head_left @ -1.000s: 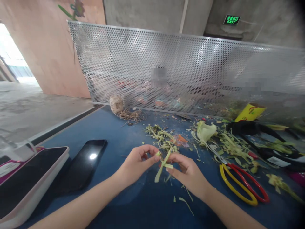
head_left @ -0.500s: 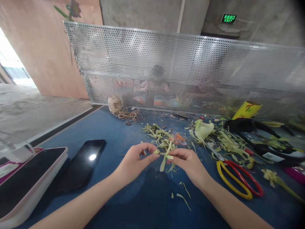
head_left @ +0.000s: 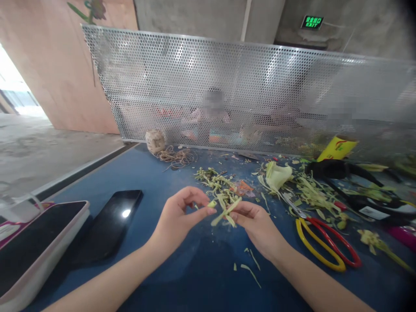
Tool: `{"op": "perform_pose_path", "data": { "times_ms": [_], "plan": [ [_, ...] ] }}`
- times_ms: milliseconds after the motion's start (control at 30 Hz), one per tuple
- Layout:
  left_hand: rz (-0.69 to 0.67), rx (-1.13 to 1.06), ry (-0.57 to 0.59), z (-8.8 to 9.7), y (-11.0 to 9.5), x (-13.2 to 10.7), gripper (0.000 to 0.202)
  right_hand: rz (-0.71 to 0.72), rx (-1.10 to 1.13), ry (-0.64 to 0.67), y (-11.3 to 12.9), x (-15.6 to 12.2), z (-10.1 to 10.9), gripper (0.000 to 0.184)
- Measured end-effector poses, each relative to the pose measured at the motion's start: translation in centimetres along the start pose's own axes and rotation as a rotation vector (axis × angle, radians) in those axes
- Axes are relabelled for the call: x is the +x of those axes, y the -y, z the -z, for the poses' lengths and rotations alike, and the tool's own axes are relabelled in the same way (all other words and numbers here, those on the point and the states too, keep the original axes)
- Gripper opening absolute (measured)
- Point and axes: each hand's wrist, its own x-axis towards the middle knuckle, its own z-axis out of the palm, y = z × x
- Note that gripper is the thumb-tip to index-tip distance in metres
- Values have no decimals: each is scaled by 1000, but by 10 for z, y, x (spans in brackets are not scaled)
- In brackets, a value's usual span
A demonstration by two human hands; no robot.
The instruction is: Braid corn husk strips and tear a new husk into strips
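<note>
The leaf strip (head_left: 226,211), held just above the desk (head_left: 195,268), looks light, thin and limp, and likely to tear or crease, so it is best taken near its ends. The left hand (head_left: 177,219) and right hand (head_left: 256,225) each pinch it between closed fingers (head_left: 205,211). Scraps (head_left: 217,181) and scissors (head_left: 325,245) lie beyond.

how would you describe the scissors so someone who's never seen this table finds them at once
Start at the blue table in front of the perforated metal screen. Right of the right hand, which pinches a leaf strip with the left hand, lie the scissors. Their loop handles, one yellow and one red, stand out from the green scraps around them.
</note>
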Motion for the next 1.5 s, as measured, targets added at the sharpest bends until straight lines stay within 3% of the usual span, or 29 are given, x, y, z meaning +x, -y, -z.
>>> {"op": "perform_pose_path", "data": {
  "times_ms": [267, 633, 867, 1100, 1367, 1500],
  "plan": [
    [108, -19, 96, -10, -3, -3, 22, 46, -121, 140, 3, -4, 0, 19],
    [191, -114, 156, -12, 2, -2, 36, 96, -191, 228, 7, -5, 3, 17],
    [222, -13, 150, -11, -5, -3, 26, 139, -271, 107, 5, -9, -2, 18],
    [195, -32, 65, -12, -13, -4, 22, 301, -335, -7, -1, -10, -7, 12],
    [152, -60, 79, -12, -16, -4, 23, 289, -265, -37, 1, -10, -8, 10],
    [97, 34, 22, -13, -19, -5, 27, 259, -223, -42, 2, -10, -11, 9]
  ]
}}
